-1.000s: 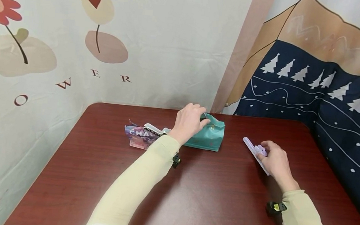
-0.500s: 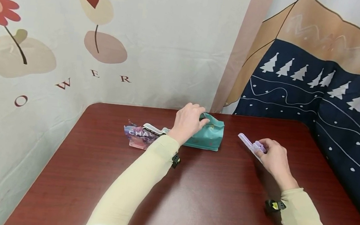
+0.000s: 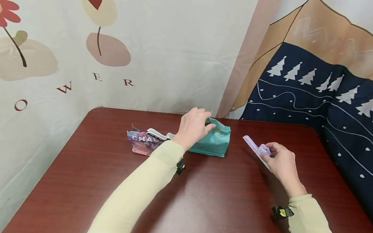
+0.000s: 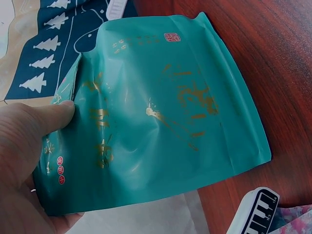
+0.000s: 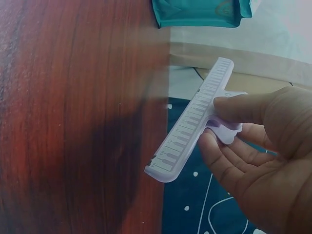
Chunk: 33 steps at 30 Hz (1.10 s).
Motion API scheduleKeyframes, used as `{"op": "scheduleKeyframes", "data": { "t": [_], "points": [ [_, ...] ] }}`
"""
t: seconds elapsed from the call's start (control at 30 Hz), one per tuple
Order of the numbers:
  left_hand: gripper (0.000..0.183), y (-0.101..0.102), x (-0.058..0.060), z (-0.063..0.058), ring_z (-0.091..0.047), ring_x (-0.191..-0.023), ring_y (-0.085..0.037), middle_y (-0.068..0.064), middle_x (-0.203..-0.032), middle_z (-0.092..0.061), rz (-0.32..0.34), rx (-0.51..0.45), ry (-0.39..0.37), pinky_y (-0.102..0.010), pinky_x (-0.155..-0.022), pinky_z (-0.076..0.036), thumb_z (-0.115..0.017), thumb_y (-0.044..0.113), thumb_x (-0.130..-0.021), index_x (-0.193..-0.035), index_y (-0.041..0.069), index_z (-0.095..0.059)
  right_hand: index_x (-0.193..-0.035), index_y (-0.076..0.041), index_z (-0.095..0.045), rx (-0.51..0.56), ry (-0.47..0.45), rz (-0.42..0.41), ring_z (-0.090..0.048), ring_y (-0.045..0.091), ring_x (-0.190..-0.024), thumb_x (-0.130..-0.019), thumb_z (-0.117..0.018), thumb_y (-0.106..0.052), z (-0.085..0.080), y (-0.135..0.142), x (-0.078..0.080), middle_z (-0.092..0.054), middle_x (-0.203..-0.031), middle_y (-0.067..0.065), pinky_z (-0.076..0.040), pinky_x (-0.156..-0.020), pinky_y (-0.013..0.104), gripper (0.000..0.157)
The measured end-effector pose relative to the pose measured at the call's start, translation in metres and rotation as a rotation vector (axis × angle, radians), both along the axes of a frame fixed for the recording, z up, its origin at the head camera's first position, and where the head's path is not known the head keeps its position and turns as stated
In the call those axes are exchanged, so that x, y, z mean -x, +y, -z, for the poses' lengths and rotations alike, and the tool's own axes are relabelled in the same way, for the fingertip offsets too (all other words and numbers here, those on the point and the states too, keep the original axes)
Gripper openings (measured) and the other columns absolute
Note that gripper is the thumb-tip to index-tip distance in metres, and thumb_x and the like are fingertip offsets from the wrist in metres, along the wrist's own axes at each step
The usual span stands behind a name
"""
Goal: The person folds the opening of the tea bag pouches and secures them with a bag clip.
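My left hand (image 3: 193, 127) grips the top edge of a teal foil bag (image 3: 213, 141) at the back of the table. In the left wrist view the thumb presses the near side of the teal bag (image 4: 156, 112), and the other fingers pass behind it. My right hand (image 3: 281, 161) pinches the handles of a pale purple bag clip (image 5: 195, 119), a long bar printed with piano keys. Thumb and fingers lie on opposite sides of those handles. In the head view the purple clip (image 3: 253, 147) is held to the right of the teal bag, above the table.
Left of the teal bag lies a pink and purple pouch (image 3: 144, 145) lettered "CHA", partly behind my left arm. A white clip with black piano keys (image 3: 159, 134) crosses its top. Printed cloth hangs behind the brown table (image 3: 218, 208) and on its right.
My right hand has carried the purple clip left and slightly up, closer to the teal bag. My left hand keeps its hold on the bag; the view shifts slightly.
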<state>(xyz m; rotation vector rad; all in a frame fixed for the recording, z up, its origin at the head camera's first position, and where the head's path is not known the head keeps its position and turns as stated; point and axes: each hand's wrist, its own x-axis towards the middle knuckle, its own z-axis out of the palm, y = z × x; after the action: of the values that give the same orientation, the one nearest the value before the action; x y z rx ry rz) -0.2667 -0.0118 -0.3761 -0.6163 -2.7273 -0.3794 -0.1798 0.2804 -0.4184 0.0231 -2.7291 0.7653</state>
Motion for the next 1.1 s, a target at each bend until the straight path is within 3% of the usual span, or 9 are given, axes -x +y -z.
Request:
{"op": "scheduleKeyframes", "data": {
  "t": [1.1],
  "points": [
    [0.034, -0.002, -0.002, 0.000, -0.061, -0.087, -0.020, 0.000, -0.103, -0.072, 0.004, -0.017, 0.017, -0.031, -0.070, -0.056, -0.074, 0.043, -0.095, -0.117, 0.017, -0.077, -0.122, 0.005, -0.067, 0.097, 0.029, -0.068, -0.071, 0.043, -0.091, -0.091, -0.078, -0.004, -0.019, -0.024, 0.014, -0.071, -0.112, 0.031, -0.058, -0.085, 0.057, 0.034]
  ]
}}
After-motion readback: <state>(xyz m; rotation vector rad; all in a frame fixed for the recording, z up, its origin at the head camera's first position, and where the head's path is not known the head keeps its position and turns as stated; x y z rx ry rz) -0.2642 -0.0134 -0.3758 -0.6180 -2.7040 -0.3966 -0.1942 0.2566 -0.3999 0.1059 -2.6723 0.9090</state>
